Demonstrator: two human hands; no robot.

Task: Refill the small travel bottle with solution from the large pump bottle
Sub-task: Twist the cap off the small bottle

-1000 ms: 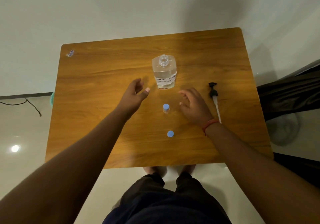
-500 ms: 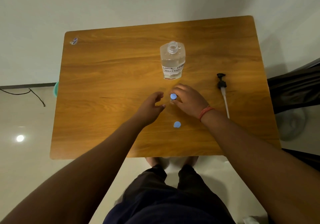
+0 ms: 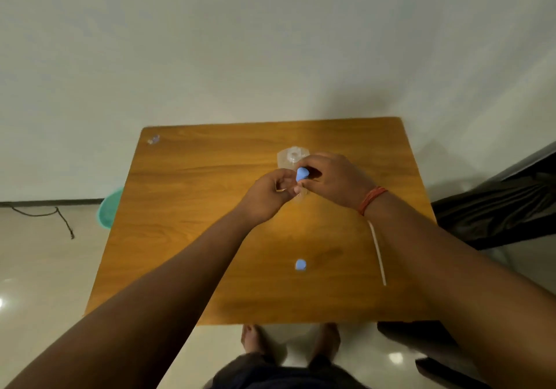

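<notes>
Travel bottle point(image 3: 301, 178) lifted by hands.

Both forearms reach from the lower corners toward frame centre, where the left hand point(image 3: 267, 190) and right hand point(image 3: 332, 179) meet, fingers curled and pinching, the right wrist ringed by an orange thread band point(image 3: 371, 199).

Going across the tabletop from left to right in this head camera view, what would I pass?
Small clear item near the far-left corner → left hand → blue cap of the small bottle held between both hands → right hand → white pump tube lying on the table.
</notes>
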